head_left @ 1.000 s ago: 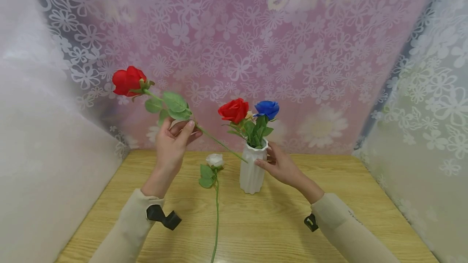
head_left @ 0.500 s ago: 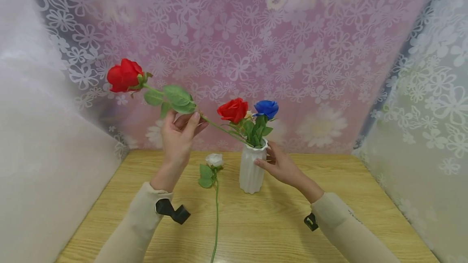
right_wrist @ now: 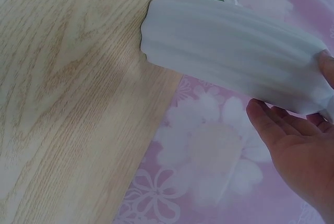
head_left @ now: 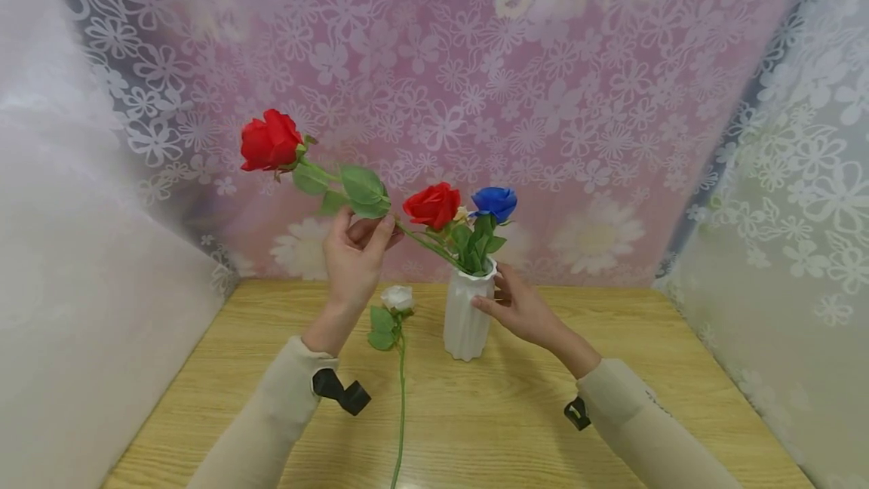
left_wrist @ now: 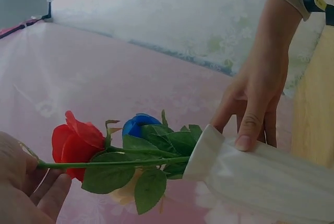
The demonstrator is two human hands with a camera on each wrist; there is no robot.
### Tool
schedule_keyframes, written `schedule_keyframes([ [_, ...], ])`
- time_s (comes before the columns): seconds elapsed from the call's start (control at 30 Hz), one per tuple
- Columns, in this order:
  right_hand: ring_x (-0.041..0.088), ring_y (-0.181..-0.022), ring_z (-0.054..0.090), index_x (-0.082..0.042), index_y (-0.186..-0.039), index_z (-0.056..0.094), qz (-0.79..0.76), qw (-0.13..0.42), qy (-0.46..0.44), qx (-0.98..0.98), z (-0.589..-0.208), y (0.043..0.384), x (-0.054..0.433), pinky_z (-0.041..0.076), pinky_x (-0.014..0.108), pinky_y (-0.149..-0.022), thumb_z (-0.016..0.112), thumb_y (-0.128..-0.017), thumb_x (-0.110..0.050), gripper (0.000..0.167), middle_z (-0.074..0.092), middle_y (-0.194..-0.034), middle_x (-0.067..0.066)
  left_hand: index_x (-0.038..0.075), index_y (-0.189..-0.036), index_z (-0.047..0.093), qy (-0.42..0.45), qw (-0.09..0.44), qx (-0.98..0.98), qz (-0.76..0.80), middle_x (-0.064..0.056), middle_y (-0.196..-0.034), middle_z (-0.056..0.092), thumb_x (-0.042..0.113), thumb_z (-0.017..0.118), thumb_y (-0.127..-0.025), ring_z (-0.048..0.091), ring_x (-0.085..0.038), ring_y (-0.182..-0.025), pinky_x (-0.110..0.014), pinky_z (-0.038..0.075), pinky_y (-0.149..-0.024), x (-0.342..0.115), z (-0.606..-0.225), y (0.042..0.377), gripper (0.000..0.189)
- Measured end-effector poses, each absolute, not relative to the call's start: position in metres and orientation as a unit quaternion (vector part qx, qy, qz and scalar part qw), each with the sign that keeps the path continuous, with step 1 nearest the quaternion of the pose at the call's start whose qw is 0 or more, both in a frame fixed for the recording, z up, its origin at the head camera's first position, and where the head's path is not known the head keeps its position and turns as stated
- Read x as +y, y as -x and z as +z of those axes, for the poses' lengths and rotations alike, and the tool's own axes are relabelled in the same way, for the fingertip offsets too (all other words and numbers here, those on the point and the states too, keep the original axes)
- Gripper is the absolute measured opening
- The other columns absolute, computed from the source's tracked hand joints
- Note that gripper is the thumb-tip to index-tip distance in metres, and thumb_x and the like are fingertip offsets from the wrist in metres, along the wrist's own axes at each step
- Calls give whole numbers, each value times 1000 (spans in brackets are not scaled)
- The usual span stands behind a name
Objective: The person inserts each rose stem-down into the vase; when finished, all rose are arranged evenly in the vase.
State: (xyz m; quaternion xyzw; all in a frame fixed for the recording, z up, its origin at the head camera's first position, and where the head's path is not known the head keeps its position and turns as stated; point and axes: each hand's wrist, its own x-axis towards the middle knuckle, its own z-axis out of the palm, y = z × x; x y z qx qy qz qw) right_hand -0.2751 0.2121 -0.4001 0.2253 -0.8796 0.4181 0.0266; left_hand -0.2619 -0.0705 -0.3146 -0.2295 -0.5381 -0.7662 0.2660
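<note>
My left hand (head_left: 354,259) pinches the stem of a red rose (head_left: 271,140) between thumb and fingers, its bloom tilted up to the left. The lower end of that stem reaches into the mouth of a white fluted vase (head_left: 467,315); the tip is hidden inside. My right hand (head_left: 526,310) grips the vase near its top from the right, thumb on the front. Another red rose (head_left: 432,205) and a blue rose (head_left: 495,204) stand in the vase, with a pale bloom partly hidden behind them. In the left wrist view the held stem (left_wrist: 115,164) passes over the vase rim.
On the wooden table (head_left: 543,413) a white rose (head_left: 397,298) lies left of the vase, its long stem pointing toward the front edge. A pink flower-patterned sheet (head_left: 434,81) hangs behind, and pale sheets (head_left: 81,247) close in both sides.
My left hand has moved right and upward with the red rose. Its stem end went from in front of the vase to inside its mouth. My right hand stays on the vase.
</note>
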Motion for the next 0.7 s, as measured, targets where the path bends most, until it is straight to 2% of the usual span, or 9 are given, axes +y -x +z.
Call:
schedule_keyframes([
  [0.07,48,-131,63,-15,-166,24,419,27,-227,-879,-400,275,212,57,57,-104,69,-104,-38,80,45,-163,23,-3,-129,62,235,264,-554,-754,-2,-101,80,-7,67,-98,79,-20,-87,-40,66,-85,-67,-317,263,31],
  [0.2,47,-131,63,-17,-166,24,418,29,-226,-880,-400,275,213,57,57,-103,69,-103,-39,81,46,-162,22,-5,-128,63,246,263,-577,-733,-29,-107,76,-7,68,-98,80,-23,-88,-41,66,-85,-59,-321,264,30],
  [0.27,47,-132,63,-17,-166,24,417,31,-226,-880,-401,275,213,57,57,-103,69,-103,-40,81,45,-163,21,-5,-130,63,253,264,-591,-719,-37,-109,73,-6,68,-99,79,-31,-89,-38,66,-84,-54,-324,264,31],
  [0.37,48,-133,62,-17,-166,24,418,37,-229,-878,-402,275,213,57,58,-103,69,-103,-40,81,44,-164,20,-4,-136,62,265,264,-614,-695,-32,-111,75,-4,69,-99,77,-41,-95,-35,66,-84,-46,-329,264,37],
  [0.43,47,-133,62,-16,-166,24,419,40,-233,-876,-403,276,213,57,58,-103,69,-103,-38,81,44,-164,20,-1,-138,63,269,265,-634,-675,-28,-111,77,-1,70,-99,77,-43,-98,-34,66,-85,-40,-332,264,39],
  [0.57,45,-131,64,-18,-166,25,417,43,-231,-878,-404,277,213,58,56,-102,70,-103,-38,80,46,-163,18,6,-136,66,269,268,-674,-634,-20,-109,80,5,73,-99,79,-35,-99,-36,65,-88,-31,-338,265,37],
  [0.7,44,-130,65,-17,-166,25,416,46,-232,-878,-405,277,213,59,55,-101,70,-103,-38,80,47,-162,20,4,-129,69,277,273,-690,-611,-20,-102,80,5,72,-99,80,-33,-94,-45,66,-87,-23,-344,269,31],
])
